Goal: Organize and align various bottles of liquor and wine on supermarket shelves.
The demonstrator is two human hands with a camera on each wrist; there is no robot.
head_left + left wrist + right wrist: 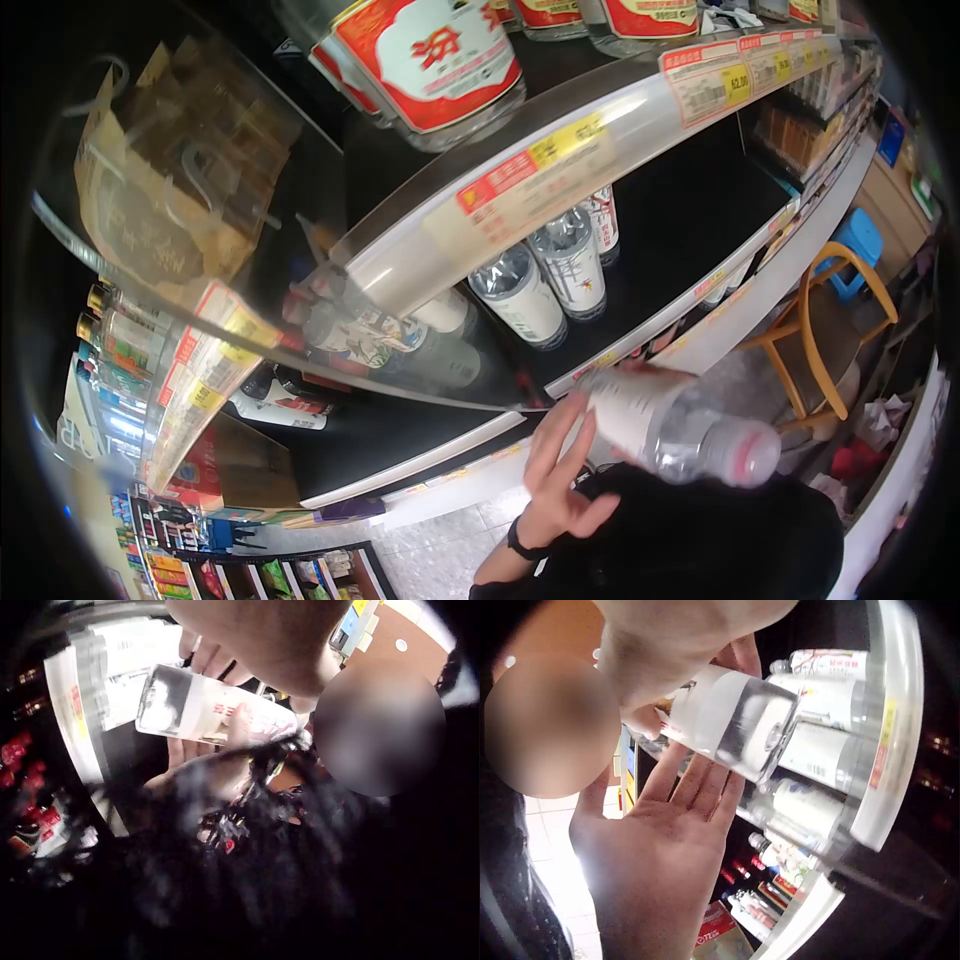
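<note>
A clear bottle (690, 425) with a white label and a pinkish cap is held tilted in front of the shelves, cap toward the lower right. In the left wrist view, red characters show on its label. My right hand (697, 637) grips it, with the thumb on one side and fingers round the other; the head view hides most of this hand. Beside the base end, my left hand (560, 480), wearing a black wristband, has its fingers extended along the bottle. Its open palm shows in the right wrist view, fingers passing behind the bottle.
White-labelled bottles (515, 300) stand on the lower black shelf. Above, a large red-and-white labelled bottle (425, 60) sits behind a clear shelf edge with price tags (530, 160). A paper bag (180, 190) is at left; a wooden chair (810, 330) and blue stool (850, 250) are at right.
</note>
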